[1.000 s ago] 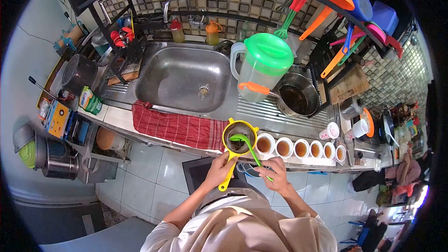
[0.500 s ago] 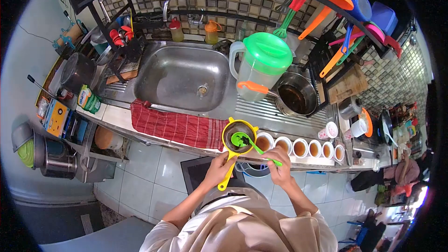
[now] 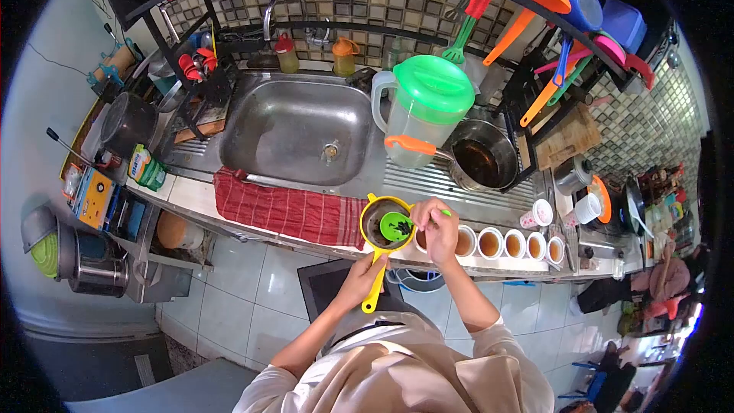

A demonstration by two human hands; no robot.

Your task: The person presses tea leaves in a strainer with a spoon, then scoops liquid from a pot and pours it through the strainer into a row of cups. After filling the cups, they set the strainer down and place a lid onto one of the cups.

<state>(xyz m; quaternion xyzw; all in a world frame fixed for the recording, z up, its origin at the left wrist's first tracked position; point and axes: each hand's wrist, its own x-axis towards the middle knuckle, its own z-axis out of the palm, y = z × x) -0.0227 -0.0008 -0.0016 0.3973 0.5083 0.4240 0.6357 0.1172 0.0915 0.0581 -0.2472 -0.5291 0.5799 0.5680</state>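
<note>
My left hand (image 3: 361, 279) is closed round the handle of a yellow strainer (image 3: 372, 300), holding it level by the counter's front edge. Dark wet residue lies in its mesh. In my closed right hand (image 3: 439, 233) is a green spoon (image 3: 391, 227), its bowl inside the strainer with dark bits in it. Right of the strainer stands a row of several white cups (image 3: 491, 243) of brown liquid; my right hand partly hides the nearest ones. A red checked cloth (image 3: 290, 214) lies along the counter edge to the left.
Behind are a steel sink (image 3: 298, 130), a clear pitcher with a green lid (image 3: 433, 92) and a saucepan (image 3: 483, 157) with dark liquid. Stacked pink-dotted cups (image 3: 538, 214) stand right. Utensils (image 3: 527, 15) hang from the rack overhead. Another person (image 3: 661, 283) is at far right.
My right hand has risen and moved slightly left, over the nearest cups. The green spoon's grip now points up more, its bowl still within the strainer. The left hand has barely moved.
</note>
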